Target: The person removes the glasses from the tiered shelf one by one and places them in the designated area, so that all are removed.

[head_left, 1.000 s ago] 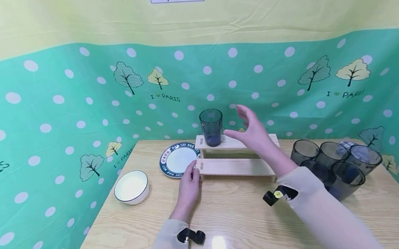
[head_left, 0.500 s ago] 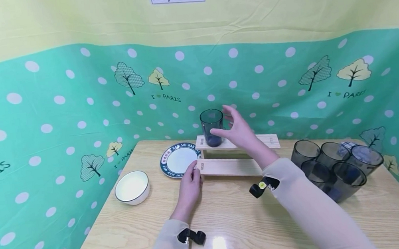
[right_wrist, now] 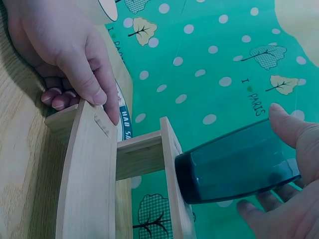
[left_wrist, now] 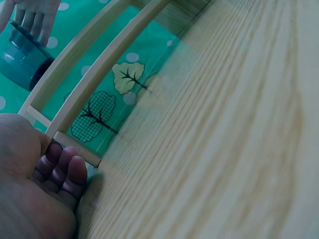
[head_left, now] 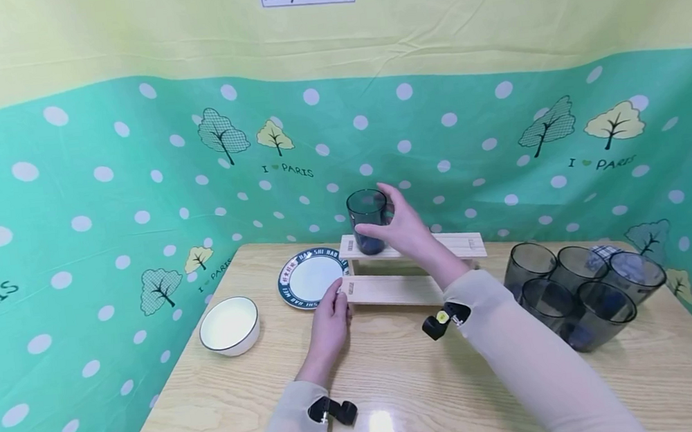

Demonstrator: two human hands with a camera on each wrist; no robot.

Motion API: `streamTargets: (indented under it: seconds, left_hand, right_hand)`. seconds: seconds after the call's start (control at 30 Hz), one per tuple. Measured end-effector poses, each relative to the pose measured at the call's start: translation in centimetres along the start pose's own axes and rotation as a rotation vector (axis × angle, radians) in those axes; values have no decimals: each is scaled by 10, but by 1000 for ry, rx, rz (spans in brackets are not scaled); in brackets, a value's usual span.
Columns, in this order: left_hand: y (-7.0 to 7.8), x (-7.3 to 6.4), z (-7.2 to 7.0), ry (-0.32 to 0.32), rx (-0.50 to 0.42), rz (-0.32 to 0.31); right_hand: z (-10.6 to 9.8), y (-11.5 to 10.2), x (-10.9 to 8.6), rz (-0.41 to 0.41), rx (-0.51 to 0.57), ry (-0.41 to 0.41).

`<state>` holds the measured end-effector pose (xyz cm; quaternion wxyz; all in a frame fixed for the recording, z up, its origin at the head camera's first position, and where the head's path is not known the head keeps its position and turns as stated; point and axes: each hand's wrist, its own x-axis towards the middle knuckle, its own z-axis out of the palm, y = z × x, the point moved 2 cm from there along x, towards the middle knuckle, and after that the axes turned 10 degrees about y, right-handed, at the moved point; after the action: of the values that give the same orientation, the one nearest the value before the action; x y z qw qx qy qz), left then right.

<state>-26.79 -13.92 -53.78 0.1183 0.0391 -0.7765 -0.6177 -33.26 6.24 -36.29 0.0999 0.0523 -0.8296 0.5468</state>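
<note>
A dark tinted drinking glass (head_left: 363,209) stands upright on the rear, higher board of a two-step wooden shelf (head_left: 391,291). Around the glass from the right comes my right hand (head_left: 408,229), thumb on the near side and fingers on the far side. In the right wrist view the thumb (right_wrist: 286,122) looks spread off the glass; whether the fingertips touch it is hard to tell. My left hand (head_left: 329,320) grips the left end of the front board, thumb on top and fingers (right_wrist: 57,98) curled beneath, as the right wrist view shows.
A white plate (head_left: 312,277) with a blue lettered rim lies left of the shelf. Nearer, a white bowl (head_left: 228,324) stands by the table's left edge. Several tinted glasses (head_left: 605,310) are grouped at the right. A green dotted cloth (head_left: 464,142) hangs behind the wooden table (head_left: 438,395).
My right hand has moved left from beside the glass until its thumb and fingers reach around it. The glass stays in place, and my left hand keeps its grip on the shelf.
</note>
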Motion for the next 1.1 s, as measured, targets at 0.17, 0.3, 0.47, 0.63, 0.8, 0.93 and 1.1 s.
streamTargets:
  seconds: [0.17, 0.3, 0.47, 0.63, 0.8, 0.93, 1.1]
  left_hand:
    - [-1, 1, 1, -1, -5, 9]
    - [1, 0, 2, -2, -2, 5]
    - [3, 0, 3, -1, -1, 8]
    - [4, -1, 3, -1, -10, 11]
    - [3, -2, 2, -1, -23, 2]
    - [1, -1, 1, -1, -21, -4]
    - [1, 0, -1, 1, -7, -6]
  right_hand:
    - [3, 1, 3, 11, -10, 8]
    - [6, 2, 4, 27, -11, 16]
    - [7, 1, 4, 34, -17, 45]
    - [7, 0, 2, 39, -36, 73]
    - [6, 1, -1, 32, -45, 87]
    - [3, 3, -7, 32, -43, 92]
    - [-3, 4, -18, 36, -34, 96]
